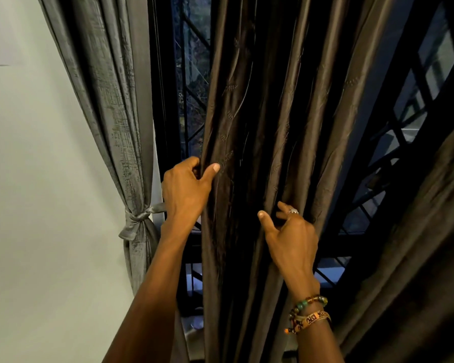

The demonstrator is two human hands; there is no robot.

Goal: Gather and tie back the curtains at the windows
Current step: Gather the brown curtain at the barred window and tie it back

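A dark brown curtain [270, 121] hangs in folds down the middle of the view, in front of a barred window [192, 82]. My left hand [185, 189] grips its left edge, fingers curled behind the fabric and thumb on the front. Lower and to the right, my right hand [290, 231] grips a bunch of folds, thumb out in front, a ring on one finger. At the left hangs a grey curtain [116, 100], gathered against the wall and bound by a knotted grey tie-back [139, 218].
A pale wall [37, 179] fills the left side. Another dark curtain panel [417, 244] hangs at the right, with black window grille bars [393, 153] between it and the middle curtain. Beaded and woven bracelets [308, 313] sit on my right wrist.
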